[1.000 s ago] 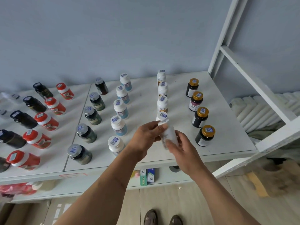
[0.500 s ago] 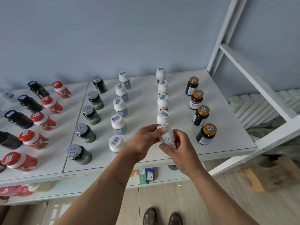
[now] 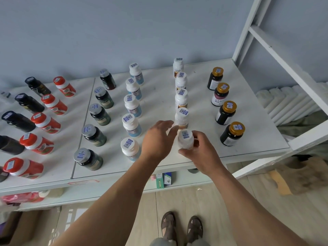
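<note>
Two hands meet near the front edge of the smooth white shelf (image 3: 257, 135). The right hand (image 3: 200, 153) curls its fingers round a small cylindrical white plastic bottle (image 3: 185, 139), upright, with a barcode sticker on its round cap, at the near end of a row of matching bottles (image 3: 181, 100). The left hand (image 3: 158, 139) hovers just beside it, fingers loosely spread and holding nothing.

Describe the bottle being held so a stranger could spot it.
On the white shelf, find the column of white-capped bottles just left of the gold-capped ones. The bottle is frontmost there; unlike its neighbours, the right hand grips it.
</note>
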Tool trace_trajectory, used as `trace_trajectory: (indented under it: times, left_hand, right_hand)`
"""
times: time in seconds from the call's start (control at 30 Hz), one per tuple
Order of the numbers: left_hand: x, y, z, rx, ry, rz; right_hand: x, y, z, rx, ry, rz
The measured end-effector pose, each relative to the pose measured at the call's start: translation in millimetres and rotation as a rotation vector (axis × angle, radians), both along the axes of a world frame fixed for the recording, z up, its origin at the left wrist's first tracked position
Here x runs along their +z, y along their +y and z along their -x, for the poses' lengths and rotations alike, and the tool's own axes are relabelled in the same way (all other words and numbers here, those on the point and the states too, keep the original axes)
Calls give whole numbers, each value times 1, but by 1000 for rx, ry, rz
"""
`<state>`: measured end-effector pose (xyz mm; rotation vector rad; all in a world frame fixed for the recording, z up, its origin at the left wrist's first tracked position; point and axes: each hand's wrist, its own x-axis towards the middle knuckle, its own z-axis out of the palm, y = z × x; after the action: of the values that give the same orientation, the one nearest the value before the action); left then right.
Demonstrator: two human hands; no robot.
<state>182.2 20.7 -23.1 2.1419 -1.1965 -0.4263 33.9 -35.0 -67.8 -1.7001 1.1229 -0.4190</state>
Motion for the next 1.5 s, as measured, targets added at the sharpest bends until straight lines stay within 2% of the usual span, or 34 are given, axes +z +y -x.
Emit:
trace_trajectory:
  times: [0.17,0.27,0.37,0.43,0.5,0.67,0.8,0.93,1.07,1.2,1.27,1.37,1.5]
  left_hand:
    - [-9,0,-4,-52,-218,-58]
    - [-7,-1,-3,-65,-220,-47]
    - [-4,-3,-5,-67,-178,-25]
    - [-2,-9,-6,-26,-102,13]
    - [1,-16,-6,43,17,50]
    - [9,-32,-12,128,237,30]
    - [10,-44,-16,131,359,-8]
    - [16,-59,-19,73,472,26]
    - [21,-75,-19,24,679,109]
    - [30,-81,-26,-17,952,166]
    - [32,-81,-27,-34,998,148]
    - [30,-82,-29,-31,983,133]
    - [31,-83,-34,-58,1061,162]
  right_hand:
    - [-5,1,-4,9,38,76]
    - [1,-1,2,37,25,14]
    - [23,-9,12,-19,-152,-87]
    - [36,-23,9,-95,-217,-67]
    - [41,-41,0,-121,-181,-61]
    - [26,-77,-27,95,36,-177]
    - [15,-89,-44,184,131,-62]
    - [23,-94,-38,105,19,-65]
    - [45,-85,-35,25,-36,67]
    - [55,-83,-24,79,-137,-32]
    - [57,-80,-23,85,-116,-13]
    - [55,-73,-29,21,-77,119]
    - [58,-76,-26,51,-105,-15]
